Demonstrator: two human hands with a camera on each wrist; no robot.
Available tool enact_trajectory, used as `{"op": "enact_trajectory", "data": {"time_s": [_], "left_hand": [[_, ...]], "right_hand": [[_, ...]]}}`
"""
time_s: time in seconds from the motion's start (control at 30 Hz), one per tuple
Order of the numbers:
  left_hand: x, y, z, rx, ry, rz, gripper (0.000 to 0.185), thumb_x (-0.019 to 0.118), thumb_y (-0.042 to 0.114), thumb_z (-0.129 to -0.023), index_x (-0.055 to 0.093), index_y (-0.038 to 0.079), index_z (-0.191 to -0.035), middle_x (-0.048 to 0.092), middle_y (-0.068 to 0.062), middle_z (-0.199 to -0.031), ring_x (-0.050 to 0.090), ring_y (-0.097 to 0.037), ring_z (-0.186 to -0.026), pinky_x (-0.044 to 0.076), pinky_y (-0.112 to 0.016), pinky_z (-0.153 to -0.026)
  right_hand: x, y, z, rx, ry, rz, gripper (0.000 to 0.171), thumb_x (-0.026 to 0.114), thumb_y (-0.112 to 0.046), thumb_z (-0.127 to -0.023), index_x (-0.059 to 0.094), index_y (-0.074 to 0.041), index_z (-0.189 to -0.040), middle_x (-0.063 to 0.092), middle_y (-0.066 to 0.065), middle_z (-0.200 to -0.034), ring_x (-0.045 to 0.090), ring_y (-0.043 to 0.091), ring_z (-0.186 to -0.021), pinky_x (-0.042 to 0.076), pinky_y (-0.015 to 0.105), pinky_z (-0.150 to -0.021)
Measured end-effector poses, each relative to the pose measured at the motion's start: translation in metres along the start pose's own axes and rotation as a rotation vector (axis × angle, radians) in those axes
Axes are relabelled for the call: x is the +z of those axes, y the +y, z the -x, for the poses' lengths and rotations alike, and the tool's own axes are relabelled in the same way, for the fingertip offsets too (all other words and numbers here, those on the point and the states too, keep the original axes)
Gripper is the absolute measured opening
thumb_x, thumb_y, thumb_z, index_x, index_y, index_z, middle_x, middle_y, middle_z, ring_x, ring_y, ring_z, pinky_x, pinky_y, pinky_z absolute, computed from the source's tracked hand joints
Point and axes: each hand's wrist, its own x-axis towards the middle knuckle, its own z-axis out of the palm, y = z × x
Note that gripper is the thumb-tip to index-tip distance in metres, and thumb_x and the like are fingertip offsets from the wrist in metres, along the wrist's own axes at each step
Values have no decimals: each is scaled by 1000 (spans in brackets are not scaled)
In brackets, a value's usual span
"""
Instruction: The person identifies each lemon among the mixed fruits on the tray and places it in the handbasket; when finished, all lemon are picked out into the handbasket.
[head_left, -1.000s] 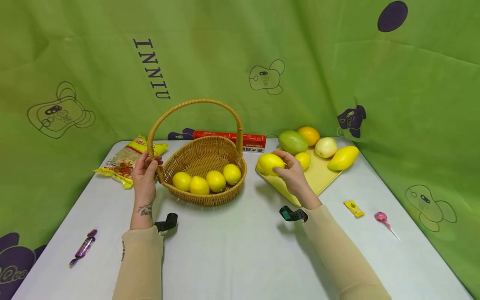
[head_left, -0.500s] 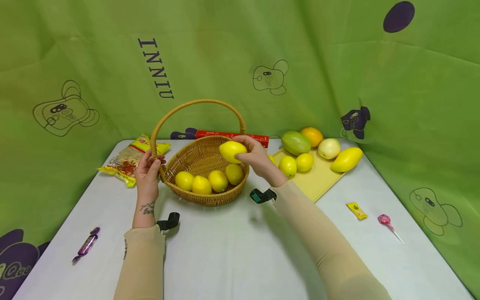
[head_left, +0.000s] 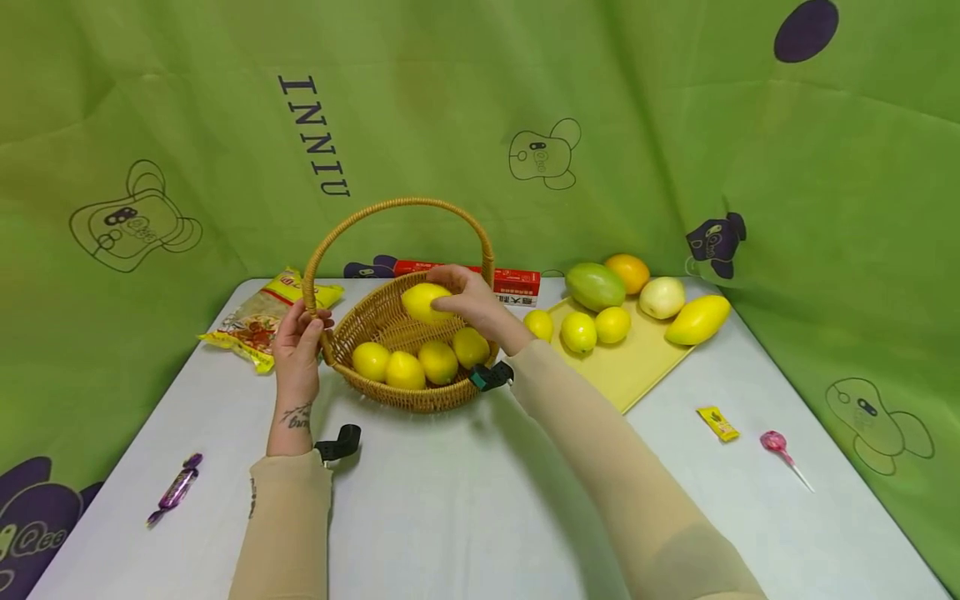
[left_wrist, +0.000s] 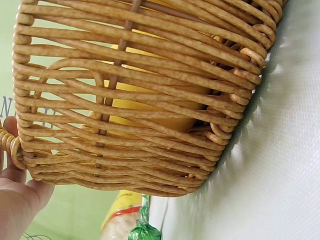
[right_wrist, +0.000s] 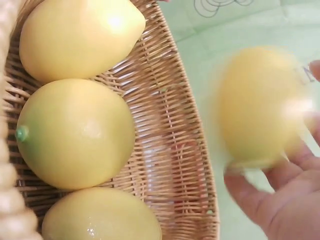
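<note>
A wicker basket [head_left: 412,401] with a tall arched handle stands on the table, several lemons [head_left: 405,370] lined up along its near side. My left hand [head_left: 297,354] grips the foot of the handle at the basket's left; the left wrist view shows the woven wall [left_wrist: 150,90] close up, with a yellow fruit behind it. Over the basket's far half, my right hand [head_left: 476,302] holds another lemon [head_left: 424,302] between thumb and fingers. In the right wrist view that lemon [right_wrist: 260,105] is blurred, above the basket's rim and apart from the lemons inside.
Right of the basket, a yellow board [head_left: 630,367] bears more lemons [head_left: 578,332], a green mango-like fruit [head_left: 596,287] and other fruit. A red box [head_left: 517,282] lies behind. A food packet [head_left: 258,321] is at left. Wrapped candies [head_left: 175,490] and a lollipop [head_left: 774,442] lie nearer.
My right hand has carried its lemon leftward from above the board to above the basket. My left hand has stayed on the handle. The view has shifted slightly.
</note>
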Motion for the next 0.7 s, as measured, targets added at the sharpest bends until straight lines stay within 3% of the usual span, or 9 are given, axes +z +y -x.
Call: {"op": "enact_trajectory", "data": {"time_s": [0.13,0.33,0.6,0.7], "left_hand": [[0,-1,0,9,-6,-3,31,55,10,-92,60,19,-121,64,0,-95,60,-13,-89,50,-22,-82],[0,-1,-2,-12,5,-11,31,55,11,-92,59,18,-122,65,1,-95,60,-13,-89,50,-21,-82],[0,-2,-3,-4,7,-4,31,55,10,-92,59,17,-123,64,0,-95,59,-13,-89,49,-21,-81],[-1,-2,-2,-6,8,-11,31,55,11,-92,59,17,-122,64,0,-95,59,-13,-89,49,-21,-82]], "right_hand": [[0,-1,2,-23,6,27,56,63,-4,-83,43,-5,-135,45,11,-139,43,25,-128,41,38,-102],[-5,1,13,-64,7,-4,54,64,-2,-83,46,-5,-133,48,11,-137,44,26,-128,41,37,-102],[-31,2,52,-135,36,-116,52,61,5,-80,45,4,-129,50,20,-131,51,24,-119,46,34,-95],[-48,7,67,-146,69,-157,50,59,8,-80,44,7,-128,54,14,-123,51,25,-118,42,37,-100]]}}
